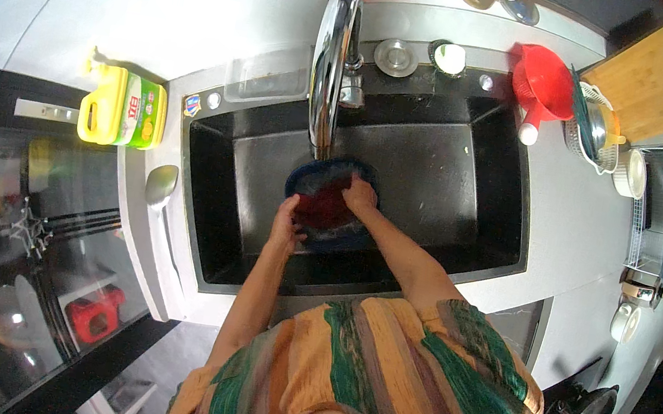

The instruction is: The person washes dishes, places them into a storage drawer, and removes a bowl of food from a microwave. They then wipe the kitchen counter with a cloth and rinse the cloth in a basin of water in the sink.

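Note:
A dark blue basin [299,177] stands in the black kitchen sink [436,184], below the spout of the chrome faucet [329,70]. Inside the basin lies a dark red cloth-like thing [325,205], blurred in dim light. My left hand [287,224] is at the basin's left side, touching the red thing's left end with its fingertips; whether it grips is unclear. My right hand [361,196] reaches over the basin's right part with its fingers curled at the red thing's upper right edge. Whether water runs from the faucet cannot be made out.
A yellow detergent jug [107,106] and a metal spatula [161,186] are on the left counter. Behind the sink are a clear plastic tray [266,83] and a metal strainer [396,57]. A red colander [543,81] and a white basket [574,138] stand at the right rear.

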`<state>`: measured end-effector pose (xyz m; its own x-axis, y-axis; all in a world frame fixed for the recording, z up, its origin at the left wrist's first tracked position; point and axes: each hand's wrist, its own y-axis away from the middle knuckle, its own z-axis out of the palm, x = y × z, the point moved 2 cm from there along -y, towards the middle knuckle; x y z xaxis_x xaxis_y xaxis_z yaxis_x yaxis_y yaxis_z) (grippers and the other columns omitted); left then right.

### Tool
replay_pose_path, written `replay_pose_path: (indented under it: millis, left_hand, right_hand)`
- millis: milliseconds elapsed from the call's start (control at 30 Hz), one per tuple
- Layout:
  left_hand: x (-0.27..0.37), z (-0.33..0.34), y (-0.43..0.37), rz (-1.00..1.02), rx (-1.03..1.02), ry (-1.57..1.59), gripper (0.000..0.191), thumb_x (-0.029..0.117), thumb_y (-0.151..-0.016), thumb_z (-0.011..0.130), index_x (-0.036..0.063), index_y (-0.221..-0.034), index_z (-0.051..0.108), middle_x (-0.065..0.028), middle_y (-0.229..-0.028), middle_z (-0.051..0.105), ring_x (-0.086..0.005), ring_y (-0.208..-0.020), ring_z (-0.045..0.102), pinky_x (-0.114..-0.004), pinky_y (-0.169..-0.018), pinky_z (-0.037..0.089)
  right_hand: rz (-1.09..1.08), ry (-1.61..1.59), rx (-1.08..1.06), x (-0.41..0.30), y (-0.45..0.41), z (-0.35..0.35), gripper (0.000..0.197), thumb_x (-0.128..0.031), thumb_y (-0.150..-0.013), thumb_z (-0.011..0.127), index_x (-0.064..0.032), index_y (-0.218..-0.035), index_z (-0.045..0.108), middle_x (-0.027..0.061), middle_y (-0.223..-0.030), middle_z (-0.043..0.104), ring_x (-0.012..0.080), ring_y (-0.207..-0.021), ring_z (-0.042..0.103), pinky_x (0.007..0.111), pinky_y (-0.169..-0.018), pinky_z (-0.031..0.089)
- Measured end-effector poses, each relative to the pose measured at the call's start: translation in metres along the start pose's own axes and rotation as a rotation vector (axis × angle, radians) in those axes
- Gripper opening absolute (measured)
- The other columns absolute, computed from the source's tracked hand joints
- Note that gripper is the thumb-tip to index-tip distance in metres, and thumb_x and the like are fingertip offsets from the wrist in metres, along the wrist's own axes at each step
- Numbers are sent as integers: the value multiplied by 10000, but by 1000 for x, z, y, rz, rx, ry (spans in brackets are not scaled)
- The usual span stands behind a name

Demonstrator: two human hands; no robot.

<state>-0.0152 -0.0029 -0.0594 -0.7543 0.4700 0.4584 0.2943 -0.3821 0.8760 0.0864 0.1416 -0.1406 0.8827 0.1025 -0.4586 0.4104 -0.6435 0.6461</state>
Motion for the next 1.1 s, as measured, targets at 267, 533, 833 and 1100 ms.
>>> replay_pose_path:
  millis: [267, 533, 833, 1100]
  left_hand:
    - [-32, -20, -15, -106, -130, 92, 552, 364, -798, 503, 6, -1187, 346, -208, -1238, 339, -357, -1091, 395, -465, -831, 407]
    - [-38, -6, -47, -9, -752, 742, 712, 551, -801, 360, 38, -1278, 228, -212, -1239, 331, -406, -1105, 344, -560, -936, 234]
    - [-4, 8, -9, 198, -325, 371, 296, 331, -827, 503, 57, -939, 512, -77, -904, 549, -201, -739, 514, -298, -632, 435]
    - [-35, -23, -64, 157, -157, 511, 243, 285, -829, 488, 56, -882, 548, -75, -801, 548, -202, -674, 527, -312, -555, 446]
  right_hand:
    - [-362, 501, -168, -14, -4, 22, 349, -134, -695, 573, -49, -1025, 499, 201, -967, 540, 340, -831, 557, 417, -650, 470]
    - [-1111, -73, 129, -77, 123, -12, 201, -102, -639, 561, -90, -839, 554, 105, -791, 473, 286, -806, 474, 386, -706, 365]
    - [-1102, -261, 138, -81, 175, -20, 219, -180, -703, 595, -105, -904, 552, 83, -811, 525, 247, -779, 521, 364, -690, 383]
    - [-885, -524, 359, -92, 134, -22, 260, -293, -737, 564, -36, -753, 528, 169, -620, 550, 308, -565, 558, 377, -500, 428]
